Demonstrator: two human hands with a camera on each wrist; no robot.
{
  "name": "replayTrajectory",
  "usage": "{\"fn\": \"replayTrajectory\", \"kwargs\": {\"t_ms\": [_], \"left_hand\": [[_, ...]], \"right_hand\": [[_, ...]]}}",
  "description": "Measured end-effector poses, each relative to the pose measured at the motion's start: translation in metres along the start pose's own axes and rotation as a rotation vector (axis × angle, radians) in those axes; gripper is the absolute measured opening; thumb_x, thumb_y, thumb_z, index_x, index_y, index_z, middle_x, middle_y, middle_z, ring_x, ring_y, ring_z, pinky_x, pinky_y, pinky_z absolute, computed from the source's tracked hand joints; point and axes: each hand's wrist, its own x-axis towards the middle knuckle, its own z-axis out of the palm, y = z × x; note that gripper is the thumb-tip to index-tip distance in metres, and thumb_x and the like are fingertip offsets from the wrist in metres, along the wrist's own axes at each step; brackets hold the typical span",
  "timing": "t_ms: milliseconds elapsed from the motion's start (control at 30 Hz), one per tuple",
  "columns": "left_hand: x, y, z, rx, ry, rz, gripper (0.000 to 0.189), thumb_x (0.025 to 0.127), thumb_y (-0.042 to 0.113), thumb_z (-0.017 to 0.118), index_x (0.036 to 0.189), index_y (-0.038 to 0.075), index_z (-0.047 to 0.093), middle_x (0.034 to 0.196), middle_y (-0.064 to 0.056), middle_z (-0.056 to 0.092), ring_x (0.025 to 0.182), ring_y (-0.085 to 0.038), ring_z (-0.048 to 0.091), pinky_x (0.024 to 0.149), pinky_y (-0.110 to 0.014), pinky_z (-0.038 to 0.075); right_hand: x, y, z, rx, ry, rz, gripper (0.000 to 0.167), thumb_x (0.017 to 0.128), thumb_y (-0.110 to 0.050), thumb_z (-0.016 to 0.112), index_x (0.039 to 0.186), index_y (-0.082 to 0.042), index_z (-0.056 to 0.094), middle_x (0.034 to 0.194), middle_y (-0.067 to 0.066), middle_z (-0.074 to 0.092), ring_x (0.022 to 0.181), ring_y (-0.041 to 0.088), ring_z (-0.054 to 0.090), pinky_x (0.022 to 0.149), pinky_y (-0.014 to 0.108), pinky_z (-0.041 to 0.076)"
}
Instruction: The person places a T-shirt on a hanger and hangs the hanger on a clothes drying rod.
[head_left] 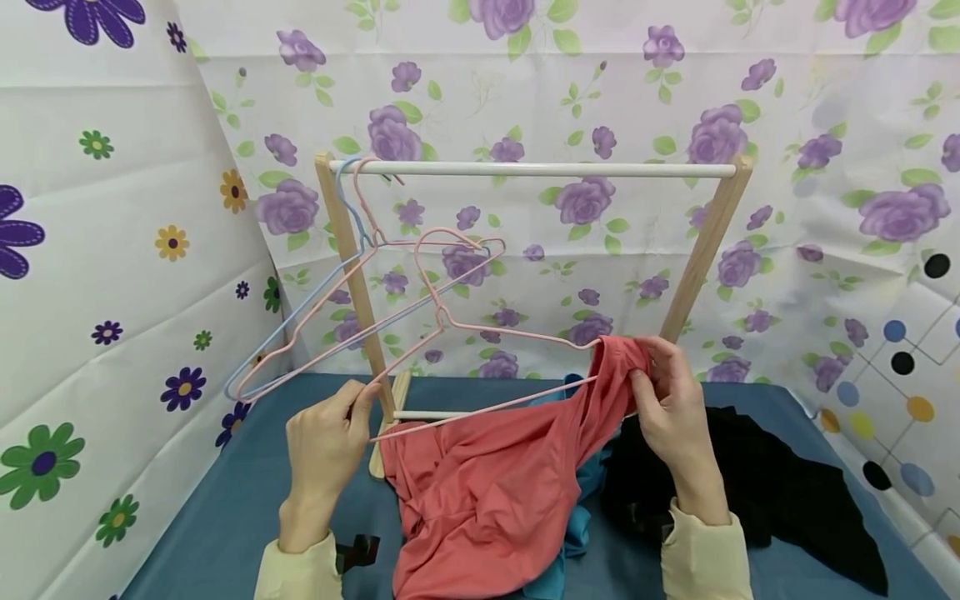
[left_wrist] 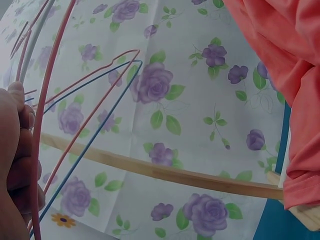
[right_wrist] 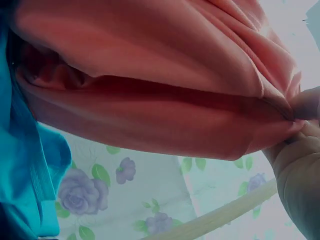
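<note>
My left hand (head_left: pixel 328 454) grips the left end of a pink wire hanger (head_left: pixel 517 331), which is held up in front of the rack with its hook at the top. The right end of that hanger goes into a coral-red garment (head_left: pixel 487 492). My right hand (head_left: pixel 671 408) pinches the garment's upper corner around that end, thumb in front. The rest of the garment hangs down between my hands over the table. In the right wrist view, folds of the coral cloth (right_wrist: pixel 150 110) fill the upper part, gathered at the fingers.
A rack with wooden posts (head_left: pixel 705 250) and a white rail (head_left: pixel 540 169) stands behind. On its left end hang a pink hanger (head_left: pixel 296 329) and a blue hanger (head_left: pixel 277 333). Black cloth (head_left: pixel 780 483) lies at right, and blue cloth (head_left: pixel 577 533) lies under the coral garment.
</note>
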Motion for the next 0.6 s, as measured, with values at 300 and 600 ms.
{"fn": "replayTrajectory", "kwargs": {"t_ms": [300, 600], "left_hand": [[-0.0003, -0.0056, -0.0023, -0.003, 0.003, 0.015, 0.045, 0.101, 0.045, 0.048, 0.07, 0.016, 0.06, 0.047, 0.012, 0.03, 0.039, -0.001, 0.018, 0.039, -0.024, 0.014], [0.0003, -0.0068, -0.0067, -0.013, -0.019, 0.029, 0.049, 0.102, 0.048, 0.043, 0.07, 0.015, 0.059, 0.047, 0.009, 0.032, 0.038, -0.003, 0.022, 0.039, -0.023, 0.015]], "right_hand": [[-0.0003, 0.0045, -0.0043, -0.086, 0.027, -0.034, 0.037, 0.094, 0.02, 0.042, 0.124, 0.007, 0.059, 0.106, 0.016, 0.064, 0.061, 0.012, 0.05, 0.057, 0.019, 0.042], [-0.0028, -0.0044, -0.0097, 0.313, -0.045, 0.106, 0.032, 0.103, 0.006, 0.031, 0.117, 0.014, 0.058, 0.11, 0.011, 0.064, 0.086, 0.015, 0.062, 0.072, 0.022, 0.051]]}}
